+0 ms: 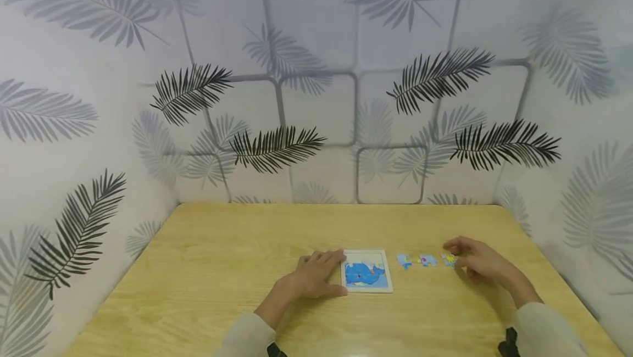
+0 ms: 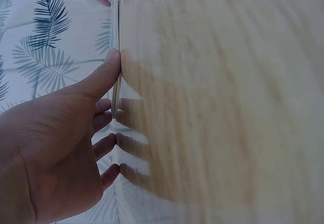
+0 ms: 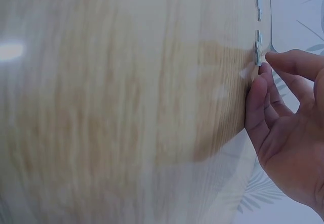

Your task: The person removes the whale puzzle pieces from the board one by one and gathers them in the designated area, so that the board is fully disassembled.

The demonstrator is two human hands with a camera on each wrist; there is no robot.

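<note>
A white-bordered puzzle tray (image 1: 389,280) with a blue whale picture lies flat on the table. My left hand (image 1: 316,277) rests at its left side, thumb by the near left corner and fingertips by the far left corner. In the left wrist view, the left thumb (image 2: 104,77) touches the tray's edge and the fingers are spread. To the tray's right, several loose jigsaw pieces lie in a row, among them a blue piece (image 1: 404,261). My right hand (image 1: 479,262) is over the yellow-and-blue piece (image 1: 448,258) at the row's right end, thumb and index finger apart.
The light wood table (image 1: 237,247) runs back to a wall (image 1: 316,110) with a feather-leaf pattern. A pale blue and purple jigsaw piece (image 1: 427,260) lies in the middle of the row.
</note>
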